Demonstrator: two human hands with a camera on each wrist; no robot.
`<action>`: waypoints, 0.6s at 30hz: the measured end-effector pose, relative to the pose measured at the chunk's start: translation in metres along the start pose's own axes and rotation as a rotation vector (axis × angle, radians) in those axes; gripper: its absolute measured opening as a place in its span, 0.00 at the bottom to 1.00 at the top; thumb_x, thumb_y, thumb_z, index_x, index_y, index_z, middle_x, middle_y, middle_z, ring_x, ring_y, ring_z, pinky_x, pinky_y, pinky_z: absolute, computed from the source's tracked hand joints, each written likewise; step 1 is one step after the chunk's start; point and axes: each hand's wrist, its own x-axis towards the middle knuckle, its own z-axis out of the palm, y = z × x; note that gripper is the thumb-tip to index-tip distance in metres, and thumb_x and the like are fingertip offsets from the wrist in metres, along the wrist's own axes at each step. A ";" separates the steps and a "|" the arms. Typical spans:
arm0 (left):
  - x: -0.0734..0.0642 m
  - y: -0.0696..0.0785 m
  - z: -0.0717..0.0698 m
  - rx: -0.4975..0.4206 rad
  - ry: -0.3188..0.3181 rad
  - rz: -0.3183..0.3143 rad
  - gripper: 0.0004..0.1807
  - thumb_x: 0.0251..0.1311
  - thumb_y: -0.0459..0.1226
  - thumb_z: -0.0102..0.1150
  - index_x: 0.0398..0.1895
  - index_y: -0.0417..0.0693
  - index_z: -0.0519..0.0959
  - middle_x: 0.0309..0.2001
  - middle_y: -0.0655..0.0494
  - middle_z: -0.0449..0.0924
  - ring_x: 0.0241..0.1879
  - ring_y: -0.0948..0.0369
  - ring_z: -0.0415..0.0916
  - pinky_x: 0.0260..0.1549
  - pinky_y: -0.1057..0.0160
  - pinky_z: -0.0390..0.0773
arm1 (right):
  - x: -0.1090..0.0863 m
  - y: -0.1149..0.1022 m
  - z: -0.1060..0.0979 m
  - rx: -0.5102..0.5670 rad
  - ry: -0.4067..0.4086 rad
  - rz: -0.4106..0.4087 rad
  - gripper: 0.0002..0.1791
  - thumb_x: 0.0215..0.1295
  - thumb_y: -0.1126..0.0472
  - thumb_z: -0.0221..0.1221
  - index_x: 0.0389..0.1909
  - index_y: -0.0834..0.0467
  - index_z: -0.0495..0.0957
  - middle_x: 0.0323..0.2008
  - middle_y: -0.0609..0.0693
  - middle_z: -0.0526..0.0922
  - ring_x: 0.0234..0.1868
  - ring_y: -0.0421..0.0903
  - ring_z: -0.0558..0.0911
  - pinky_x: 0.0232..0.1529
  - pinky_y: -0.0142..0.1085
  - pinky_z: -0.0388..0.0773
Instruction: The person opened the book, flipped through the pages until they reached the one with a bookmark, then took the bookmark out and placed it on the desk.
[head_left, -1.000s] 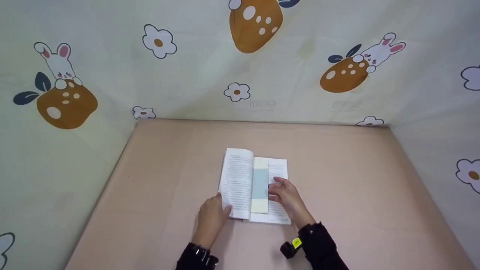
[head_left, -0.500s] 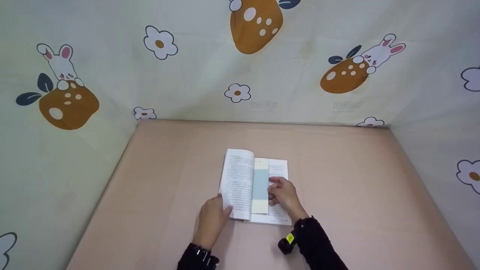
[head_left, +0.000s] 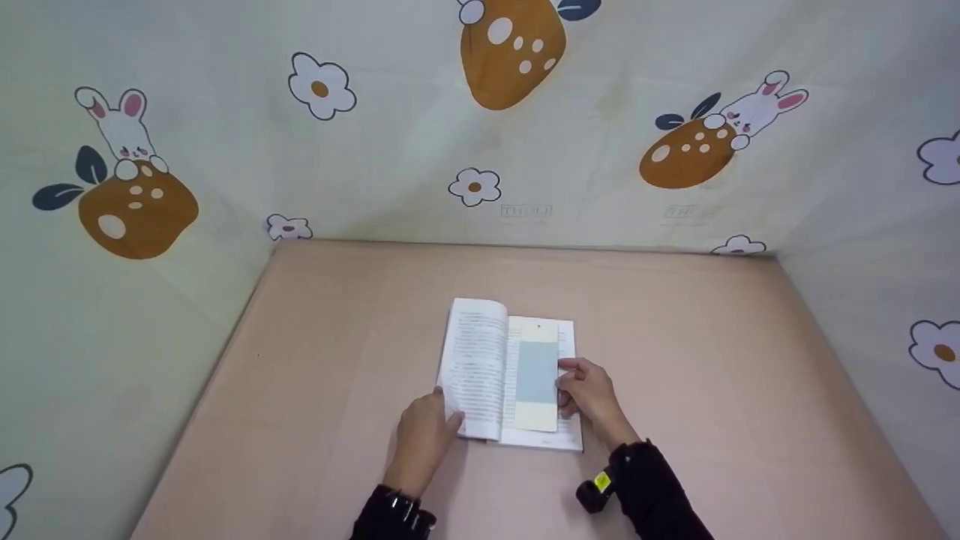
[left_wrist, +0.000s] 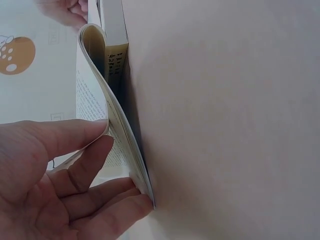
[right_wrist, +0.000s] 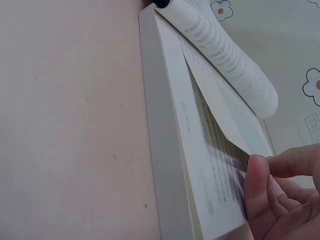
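An open book (head_left: 476,360) lies on the table, its left pages curving up and printed text on both sides. My left hand (head_left: 425,433) holds the left pages near their lower outer corner; in the left wrist view the thumb and fingers (left_wrist: 107,210) grip the page edges. Over the right page is a bookmark (head_left: 538,373), pale cream with a light blue middle band and a small hole at the top. My right hand (head_left: 592,391) pinches its right edge between thumb and fingers. In the right wrist view the bookmark (right_wrist: 220,105) is tilted, raised off the page along that edge.
The book rests on a pinkish-beige table (head_left: 337,337). Pale cloth walls (head_left: 390,135) with rabbit, flower and brown fruit prints enclose its back and sides. A small black device with a yellow label (head_left: 596,489) sits at the right wrist.
The right hand has closed on the bookmark's edge and drawn the bookmark rightward, away from the book's middle fold. The left hand and the book have stayed in place.
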 end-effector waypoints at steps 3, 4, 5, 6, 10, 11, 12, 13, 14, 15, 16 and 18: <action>-0.001 0.000 -0.001 -0.001 -0.001 0.001 0.28 0.48 0.37 0.68 0.47 0.22 0.74 0.33 0.35 0.81 0.30 0.49 0.80 0.24 0.58 0.77 | 0.000 0.006 -0.011 0.061 -0.009 0.009 0.22 0.56 0.72 0.53 0.54 0.67 0.71 0.22 0.50 0.75 0.15 0.39 0.73 0.16 0.28 0.74; -0.001 0.000 -0.001 -0.001 -0.007 -0.004 0.28 0.48 0.37 0.67 0.48 0.22 0.73 0.33 0.35 0.81 0.31 0.49 0.80 0.24 0.59 0.77 | 0.000 0.008 -0.015 0.075 -0.008 0.016 0.21 0.57 0.72 0.53 0.54 0.67 0.71 0.23 0.50 0.76 0.16 0.40 0.73 0.17 0.29 0.74; -0.001 0.000 -0.001 -0.005 -0.011 -0.007 0.29 0.48 0.37 0.67 0.48 0.22 0.73 0.34 0.35 0.81 0.31 0.49 0.80 0.24 0.59 0.77 | 0.000 0.010 -0.020 0.089 -0.011 0.020 0.22 0.57 0.71 0.54 0.55 0.67 0.71 0.23 0.50 0.77 0.17 0.40 0.74 0.19 0.29 0.75; -0.001 0.000 -0.001 -0.009 -0.014 -0.011 0.29 0.49 0.37 0.67 0.49 0.22 0.73 0.34 0.35 0.81 0.31 0.50 0.80 0.24 0.59 0.77 | 0.000 0.012 -0.024 0.105 -0.011 0.027 0.22 0.57 0.71 0.54 0.55 0.67 0.71 0.24 0.49 0.77 0.19 0.40 0.75 0.20 0.29 0.76; -0.001 0.000 -0.001 -0.016 -0.018 -0.023 0.29 0.49 0.37 0.67 0.49 0.23 0.73 0.35 0.35 0.81 0.32 0.49 0.80 0.25 0.59 0.78 | -0.002 0.019 -0.046 0.132 -0.026 0.042 0.24 0.59 0.69 0.54 0.58 0.67 0.68 0.26 0.48 0.79 0.22 0.40 0.76 0.25 0.31 0.78; -0.001 0.000 -0.001 -0.019 -0.017 -0.021 0.29 0.49 0.37 0.67 0.49 0.23 0.73 0.35 0.35 0.81 0.32 0.49 0.80 0.26 0.58 0.78 | -0.004 0.021 -0.053 0.142 -0.033 0.041 0.25 0.59 0.69 0.54 0.59 0.68 0.67 0.26 0.47 0.79 0.22 0.40 0.76 0.25 0.31 0.78; -0.001 0.000 -0.001 -0.020 -0.017 -0.021 0.28 0.49 0.37 0.67 0.49 0.23 0.73 0.35 0.35 0.81 0.33 0.48 0.80 0.26 0.58 0.78 | -0.005 0.022 -0.059 0.145 -0.034 0.040 0.25 0.59 0.69 0.54 0.59 0.68 0.67 0.26 0.47 0.79 0.22 0.40 0.76 0.25 0.31 0.78; -0.001 0.000 -0.001 -0.021 -0.018 -0.020 0.28 0.49 0.37 0.67 0.49 0.23 0.73 0.35 0.35 0.81 0.33 0.48 0.80 0.26 0.58 0.78 | -0.006 0.024 -0.065 0.143 -0.034 0.039 0.25 0.60 0.69 0.54 0.60 0.68 0.66 0.26 0.46 0.79 0.22 0.40 0.75 0.25 0.30 0.78; 0.000 0.000 -0.001 -0.022 -0.019 -0.023 0.28 0.49 0.37 0.67 0.49 0.23 0.73 0.35 0.35 0.81 0.33 0.48 0.80 0.26 0.59 0.78 | -0.007 0.025 -0.072 0.140 -0.035 0.036 0.26 0.60 0.69 0.54 0.60 0.68 0.65 0.26 0.46 0.79 0.22 0.40 0.75 0.25 0.30 0.77; 0.000 0.000 0.000 -0.022 -0.019 -0.019 0.28 0.49 0.37 0.67 0.49 0.22 0.73 0.35 0.35 0.81 0.32 0.48 0.80 0.26 0.59 0.78 | -0.008 0.027 -0.078 0.134 -0.034 0.032 0.26 0.60 0.69 0.54 0.60 0.69 0.65 0.26 0.46 0.80 0.22 0.40 0.75 0.24 0.30 0.77; 0.000 0.000 0.000 -0.023 -0.021 -0.022 0.29 0.49 0.37 0.67 0.49 0.22 0.73 0.35 0.35 0.81 0.33 0.48 0.80 0.26 0.59 0.78 | -0.009 0.029 -0.083 0.117 -0.031 0.033 0.26 0.60 0.69 0.54 0.61 0.69 0.64 0.27 0.45 0.80 0.22 0.40 0.75 0.24 0.30 0.76; 0.000 -0.001 0.000 -0.020 -0.020 -0.020 0.28 0.49 0.37 0.67 0.49 0.22 0.73 0.35 0.35 0.81 0.32 0.49 0.80 0.26 0.59 0.78 | -0.011 0.032 -0.094 0.077 -0.024 0.026 0.26 0.61 0.68 0.54 0.61 0.69 0.64 0.27 0.45 0.80 0.22 0.40 0.75 0.23 0.30 0.76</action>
